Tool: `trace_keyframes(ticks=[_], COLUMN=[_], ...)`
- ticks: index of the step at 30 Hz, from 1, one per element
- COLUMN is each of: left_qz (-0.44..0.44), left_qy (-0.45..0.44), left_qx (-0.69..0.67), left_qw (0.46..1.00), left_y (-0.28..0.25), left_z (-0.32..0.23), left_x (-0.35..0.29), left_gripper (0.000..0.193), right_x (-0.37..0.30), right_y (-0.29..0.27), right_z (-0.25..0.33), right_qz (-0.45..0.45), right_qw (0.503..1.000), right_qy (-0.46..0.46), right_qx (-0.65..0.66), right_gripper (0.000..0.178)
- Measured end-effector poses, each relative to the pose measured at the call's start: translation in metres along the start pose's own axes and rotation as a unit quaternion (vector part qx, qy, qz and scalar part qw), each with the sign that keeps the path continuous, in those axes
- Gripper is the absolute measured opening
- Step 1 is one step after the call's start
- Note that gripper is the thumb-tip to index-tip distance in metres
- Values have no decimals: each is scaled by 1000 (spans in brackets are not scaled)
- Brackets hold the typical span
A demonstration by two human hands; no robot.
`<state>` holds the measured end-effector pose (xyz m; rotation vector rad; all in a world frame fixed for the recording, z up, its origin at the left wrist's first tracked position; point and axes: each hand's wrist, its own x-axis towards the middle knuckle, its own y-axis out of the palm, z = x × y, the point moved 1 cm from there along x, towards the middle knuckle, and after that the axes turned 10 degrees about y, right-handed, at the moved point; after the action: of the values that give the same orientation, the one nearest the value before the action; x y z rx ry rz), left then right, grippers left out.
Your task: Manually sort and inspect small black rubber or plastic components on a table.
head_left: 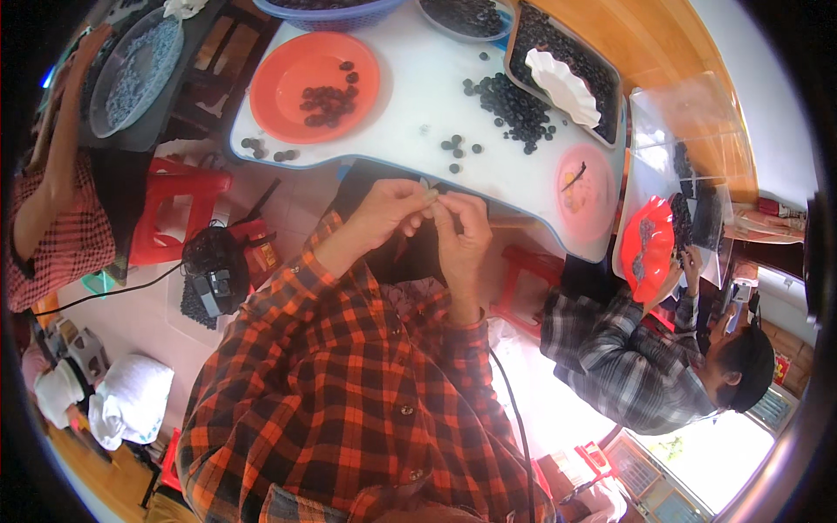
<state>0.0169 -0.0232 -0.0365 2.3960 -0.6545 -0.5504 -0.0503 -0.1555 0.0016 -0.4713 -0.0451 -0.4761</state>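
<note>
My left hand (384,213) and my right hand (464,234) meet in front of the near table edge, both closed in a pinch. Something small and pale seems to sit between their fingertips, too tiny and hidden to name. On the white table (418,87) beyond them lie a few small dark round pieces (457,146), with a larger heap of black round pieces (514,109) to the right. An orange-red basin (270,96) at the left holds several dark round pieces. More dark pieces (253,145) rest near the table's left corner.
A tray (617,131) of black pieces with a white scalloped dish (562,87) stands far right. A pink dish (597,196) is at the right corner. Nearby are red stools (166,209), a person in grey plaid (628,375) with a red dish (641,261), and another person (65,218) at left.
</note>
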Motion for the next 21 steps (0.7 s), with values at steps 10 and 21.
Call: trace_keyframes(ticks=[10,21], left_qz=[-54,6], left_qy=[417,365], left_qx=[560,692], left_qw=[714,623], left_y=[27,29], left_z=[-1,7], left_x=[34,50], left_gripper=[15,20], right_x=[3,3], right_y=[-12,-15], right_z=[-8,-8], right_qz=[-71,-79], right_qw=[997,996], right_qy=[32,43], right_qx=[-10,-11], right_gripper=[8,8])
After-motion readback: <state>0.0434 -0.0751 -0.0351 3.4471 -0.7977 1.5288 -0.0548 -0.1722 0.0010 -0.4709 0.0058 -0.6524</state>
